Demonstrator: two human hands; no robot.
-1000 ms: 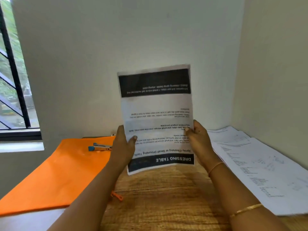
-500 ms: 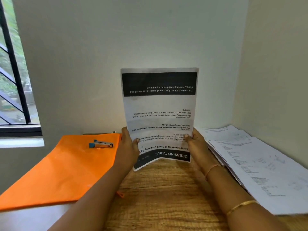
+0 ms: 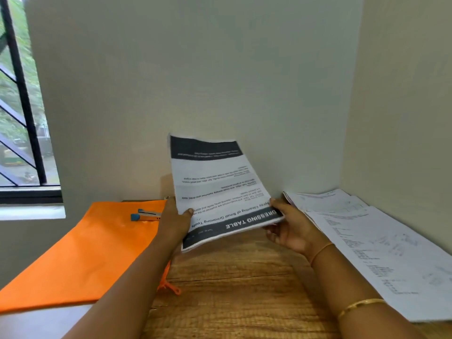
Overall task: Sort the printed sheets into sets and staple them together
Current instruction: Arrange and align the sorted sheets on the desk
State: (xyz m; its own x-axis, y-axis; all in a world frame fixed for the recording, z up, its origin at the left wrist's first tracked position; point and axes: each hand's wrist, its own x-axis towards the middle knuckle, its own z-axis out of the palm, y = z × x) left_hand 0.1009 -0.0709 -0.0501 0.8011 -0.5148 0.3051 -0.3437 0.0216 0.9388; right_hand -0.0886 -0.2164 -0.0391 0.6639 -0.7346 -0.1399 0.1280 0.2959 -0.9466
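Holding one set [image 3: 215, 192] up in both hands, tilted, far end leaning back toward the wall, near end low over the table [image 3: 232, 289]. Printed side up, words upside down, a dark band at each end.

Looks like the sorting step: one set picked out and held, ready for a staple. No staple to be seen on it, though too blurry to be sure.

Left hand [image 3: 175, 221]: gripping the near left corner, thumb [image 3: 188, 211] pressed flat on top, the other fingers tucked under the paper and hidden.

Right hand [image 3: 293, 231]: pinching the near right corner, thumb on top, fingers [image 3: 274, 232] curled below the edge.

Stapler [image 3: 146, 214]: lying on the orange folder [image 3: 85, 245], just left of the left hand, touched by no hand.

Pile [image 3: 367, 241] of more sheets: flat on the table at the right, close by the right hand. Touching or not, cannot tell.

Next, most likely: get the edges even, keep the right hand tight on the set, let go with the left and reach for the stapler. Then bring one corner into the stapler's mouth and press down.

Needs a firm pinch, to stop any sliding of the loose sheets with only one hand holding.
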